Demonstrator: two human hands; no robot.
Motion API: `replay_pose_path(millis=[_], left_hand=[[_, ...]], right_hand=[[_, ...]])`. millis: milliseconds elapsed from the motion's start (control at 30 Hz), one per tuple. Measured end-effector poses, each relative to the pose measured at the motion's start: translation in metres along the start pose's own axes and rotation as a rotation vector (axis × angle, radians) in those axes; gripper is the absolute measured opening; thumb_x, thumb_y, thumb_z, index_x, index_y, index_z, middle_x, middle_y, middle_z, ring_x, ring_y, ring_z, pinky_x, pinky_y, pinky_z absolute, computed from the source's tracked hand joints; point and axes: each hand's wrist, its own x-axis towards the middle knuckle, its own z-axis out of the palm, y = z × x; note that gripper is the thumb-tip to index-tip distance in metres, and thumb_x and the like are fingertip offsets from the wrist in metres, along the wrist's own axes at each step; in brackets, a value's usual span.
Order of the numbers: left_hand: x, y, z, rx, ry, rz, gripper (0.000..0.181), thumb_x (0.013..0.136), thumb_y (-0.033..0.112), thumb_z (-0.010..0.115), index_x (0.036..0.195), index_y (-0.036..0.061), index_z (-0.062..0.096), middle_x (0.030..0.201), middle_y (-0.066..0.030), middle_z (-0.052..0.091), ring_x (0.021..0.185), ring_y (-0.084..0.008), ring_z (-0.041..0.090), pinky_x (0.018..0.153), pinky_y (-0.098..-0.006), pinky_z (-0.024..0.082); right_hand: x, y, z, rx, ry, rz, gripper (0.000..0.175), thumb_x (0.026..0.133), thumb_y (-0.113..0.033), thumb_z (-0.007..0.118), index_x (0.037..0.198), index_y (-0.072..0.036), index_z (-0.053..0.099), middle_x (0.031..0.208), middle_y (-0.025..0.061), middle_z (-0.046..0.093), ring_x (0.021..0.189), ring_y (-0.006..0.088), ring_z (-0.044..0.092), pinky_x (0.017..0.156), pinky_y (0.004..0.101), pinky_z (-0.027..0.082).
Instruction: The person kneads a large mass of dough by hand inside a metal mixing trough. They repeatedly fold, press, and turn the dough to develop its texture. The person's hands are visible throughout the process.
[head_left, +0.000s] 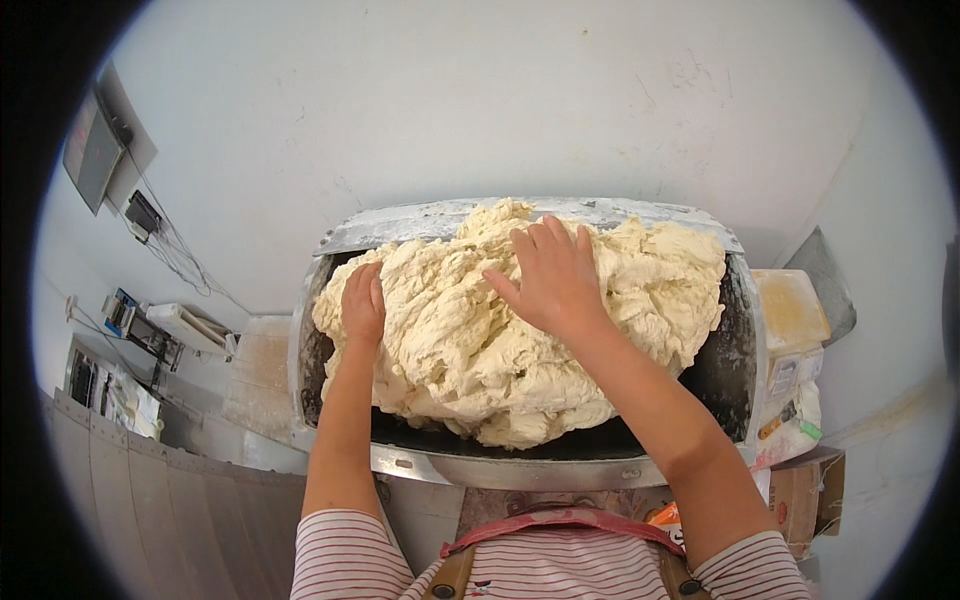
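Observation:
A very large, rough mass of pale yellowish dough (465, 337) fills most of a metal mixing trough (525, 469) before me and rises above its rim. On the dough's upper left part lies my left hand (364, 300), its fingers close together and pointing away from me. I cannot tell whether its fingertips sink into the dough. My right hand (555, 277) is palm down over the upper middle of the dough, thumb and fingers spread, grasping nothing that I can see. The trough's dark inner wall (724, 382) shows at the right, and its far rim is smeared with dried dough.
A white wall (562, 105) stands close behind the trough. Right of it are a yellow-lidded plastic container (791, 307), bags and a cardboard box (795, 502). At left are a wall-mounted screen (94, 154), hanging cables, a scale-like device (187, 326) and a metal-sheeted edge (150, 487).

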Motion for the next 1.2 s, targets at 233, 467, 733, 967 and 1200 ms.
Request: replay_pose_path(millis=[233, 467, 733, 967, 1200], left_hand=[[-0.028, 0.001, -0.011, 0.036, 0.014, -0.033, 0.035, 0.105, 0.016, 0.043, 0.129, 0.007, 0.066, 0.136, -0.016, 0.061, 0.128, -0.0372, 0.054, 0.111, -0.0486, 0.04], [-0.025, 0.019, -0.03, 0.045, -0.035, -0.056, 0.038, 0.094, 0.007, 0.051, 0.13, 0.0057, 0.063, 0.137, -0.0158, 0.059, 0.129, -0.0389, 0.051, 0.113, -0.0499, 0.036], [0.025, 0.037, -0.052, 0.006, -0.026, 0.037, 0.041, 0.09, 0.015, 0.061, 0.13, 0.0067, 0.061, 0.135, -0.0137, 0.06, 0.128, -0.0347, 0.053, 0.117, -0.0501, 0.033], [0.067, 0.055, -0.062, 0.032, -0.052, 0.057, 0.045, 0.091, 0.028, 0.064, 0.131, 0.0084, 0.061, 0.135, -0.0119, 0.063, 0.129, -0.0305, 0.055, 0.118, -0.0489, 0.031], [0.077, 0.052, -0.062, 0.088, -0.015, 0.015, 0.046, 0.092, 0.034, 0.063, 0.131, 0.0093, 0.062, 0.135, -0.0103, 0.064, 0.129, -0.0276, 0.055, 0.118, -0.0464, 0.029]], right_hand=[[-0.023, -0.005, 0.013, 0.072, 0.166, -0.093, 0.054, 0.096, -0.047, 0.061, 0.127, -0.003, 0.066, 0.129, 0.016, 0.059, 0.138, 0.0341, 0.046, 0.111, 0.0632, 0.033], [-0.053, -0.006, 0.034, 0.176, 0.243, -0.103, 0.049, 0.084, -0.033, 0.07, 0.127, -0.011, 0.065, 0.134, 0.0098, 0.059, 0.142, 0.0324, 0.045, 0.117, 0.0611, 0.026], [-0.061, 0.007, 0.046, 0.149, 0.245, 0.007, 0.049, 0.082, -0.03, 0.067, 0.125, -0.008, 0.065, 0.133, 0.0108, 0.059, 0.142, 0.0327, 0.045, 0.119, 0.0579, 0.024], [-0.058, 0.022, 0.04, 0.16, 0.296, 0.089, 0.045, 0.082, -0.025, 0.065, 0.123, -0.007, 0.064, 0.133, 0.0123, 0.059, 0.14, 0.034, 0.046, 0.115, 0.0546, 0.03], [-0.069, 0.037, 0.042, 0.166, 0.355, 0.125, 0.039, 0.085, -0.019, 0.064, 0.123, -0.008, 0.064, 0.132, 0.0124, 0.062, 0.138, 0.0359, 0.049, 0.112, 0.0529, 0.037]])
